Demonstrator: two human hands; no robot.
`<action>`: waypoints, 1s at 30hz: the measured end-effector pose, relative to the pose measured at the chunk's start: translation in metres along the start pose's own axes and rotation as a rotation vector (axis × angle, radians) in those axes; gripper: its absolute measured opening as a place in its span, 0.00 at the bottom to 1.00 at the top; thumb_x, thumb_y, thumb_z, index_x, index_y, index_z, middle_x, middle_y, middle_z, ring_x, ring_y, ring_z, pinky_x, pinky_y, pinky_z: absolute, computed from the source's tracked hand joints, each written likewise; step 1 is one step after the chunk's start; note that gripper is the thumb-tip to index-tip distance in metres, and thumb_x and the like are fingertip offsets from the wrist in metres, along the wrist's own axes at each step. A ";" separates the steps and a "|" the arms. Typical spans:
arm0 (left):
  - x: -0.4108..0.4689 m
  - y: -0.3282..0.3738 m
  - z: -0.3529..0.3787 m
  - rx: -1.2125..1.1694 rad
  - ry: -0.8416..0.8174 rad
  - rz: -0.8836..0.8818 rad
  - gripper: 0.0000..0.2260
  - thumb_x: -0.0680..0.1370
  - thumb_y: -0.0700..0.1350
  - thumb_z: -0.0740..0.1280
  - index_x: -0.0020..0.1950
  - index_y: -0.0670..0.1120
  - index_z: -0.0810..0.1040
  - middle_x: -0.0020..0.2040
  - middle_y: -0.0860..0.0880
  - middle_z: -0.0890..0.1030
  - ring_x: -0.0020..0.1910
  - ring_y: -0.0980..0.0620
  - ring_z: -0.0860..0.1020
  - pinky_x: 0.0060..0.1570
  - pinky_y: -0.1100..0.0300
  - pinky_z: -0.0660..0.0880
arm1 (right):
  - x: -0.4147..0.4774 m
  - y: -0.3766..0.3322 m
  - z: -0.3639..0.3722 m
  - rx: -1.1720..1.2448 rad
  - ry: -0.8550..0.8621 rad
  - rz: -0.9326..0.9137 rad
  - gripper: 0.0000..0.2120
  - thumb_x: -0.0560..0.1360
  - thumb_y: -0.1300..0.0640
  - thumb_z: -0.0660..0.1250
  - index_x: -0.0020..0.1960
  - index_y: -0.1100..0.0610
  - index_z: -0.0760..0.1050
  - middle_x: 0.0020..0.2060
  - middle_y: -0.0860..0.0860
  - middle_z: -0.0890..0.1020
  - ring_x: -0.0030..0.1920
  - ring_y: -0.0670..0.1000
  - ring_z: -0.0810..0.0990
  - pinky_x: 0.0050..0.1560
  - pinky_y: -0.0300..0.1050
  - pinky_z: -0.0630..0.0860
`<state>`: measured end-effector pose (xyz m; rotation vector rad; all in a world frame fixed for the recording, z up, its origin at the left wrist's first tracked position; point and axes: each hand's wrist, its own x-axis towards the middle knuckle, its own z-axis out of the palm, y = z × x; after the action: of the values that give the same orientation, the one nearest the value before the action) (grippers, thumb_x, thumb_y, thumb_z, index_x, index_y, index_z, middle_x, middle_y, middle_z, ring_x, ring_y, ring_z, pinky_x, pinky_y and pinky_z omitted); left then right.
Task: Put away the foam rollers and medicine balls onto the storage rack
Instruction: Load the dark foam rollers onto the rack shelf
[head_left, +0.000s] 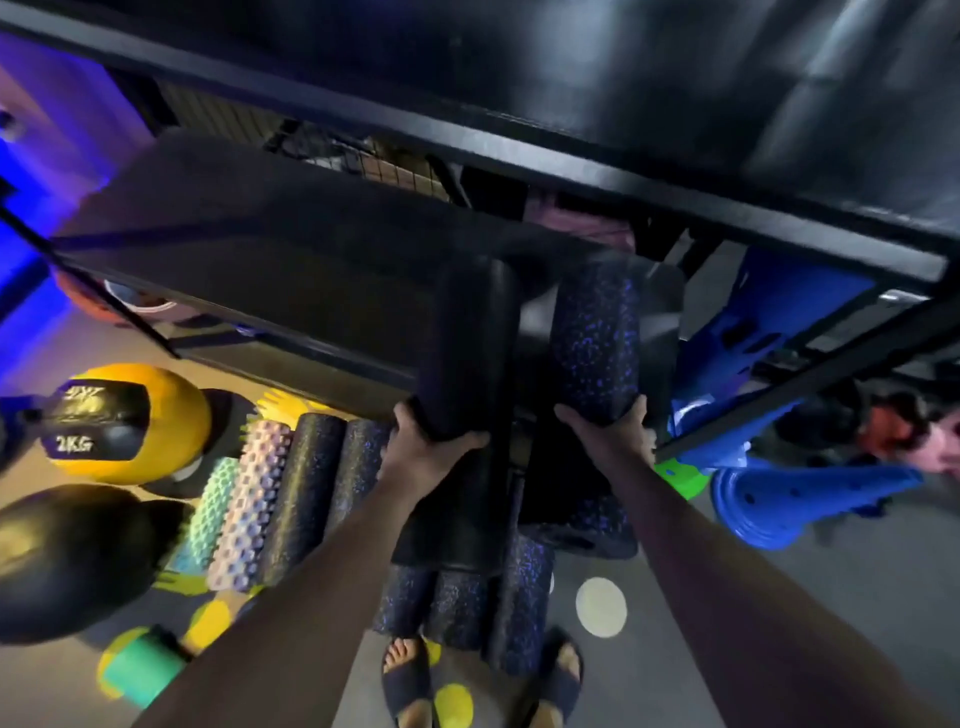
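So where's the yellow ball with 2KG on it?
In the head view, the yellow ball sits on the floor at the far left, just above the black ball and left of the bumpy roller.

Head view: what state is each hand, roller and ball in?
Black roller, gripped at near end by left hand.
Speckled roller, gripped at near end by right hand.
Yellow ball, on floor, untouched.
Black ball, on floor, untouched.
Knobbed roller, lying on floor.

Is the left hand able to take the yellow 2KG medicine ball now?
Probably not yet: the left hand grips a black foam roller at the rack. The yellow 2KG medicine ball itself lies uncovered.
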<state>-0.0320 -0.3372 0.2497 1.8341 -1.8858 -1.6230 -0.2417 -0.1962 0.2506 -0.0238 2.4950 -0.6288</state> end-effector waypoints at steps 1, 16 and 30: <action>0.015 0.010 0.004 -0.001 -0.009 0.005 0.51 0.49 0.75 0.77 0.65 0.62 0.58 0.66 0.49 0.77 0.66 0.41 0.74 0.66 0.43 0.74 | 0.019 -0.008 0.000 -0.015 0.022 0.018 0.67 0.55 0.23 0.74 0.81 0.45 0.42 0.74 0.62 0.64 0.72 0.67 0.68 0.71 0.65 0.66; 0.138 0.028 0.120 0.102 0.068 0.067 0.57 0.51 0.75 0.74 0.74 0.63 0.53 0.71 0.49 0.73 0.71 0.40 0.70 0.68 0.39 0.70 | 0.234 -0.011 0.028 -0.206 0.191 -0.080 0.60 0.67 0.23 0.65 0.82 0.52 0.36 0.76 0.64 0.58 0.71 0.70 0.64 0.68 0.67 0.64; 0.163 0.127 0.205 0.268 0.059 0.283 0.56 0.63 0.72 0.75 0.81 0.59 0.48 0.78 0.43 0.63 0.75 0.37 0.65 0.73 0.36 0.63 | 0.242 0.018 0.013 -0.082 0.103 -0.045 0.56 0.69 0.22 0.59 0.81 0.46 0.32 0.78 0.65 0.54 0.74 0.71 0.60 0.72 0.66 0.59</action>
<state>-0.3023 -0.3667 0.1468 1.5791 -2.3030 -1.2658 -0.4369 -0.2215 0.1074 -0.0802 2.6249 -0.5591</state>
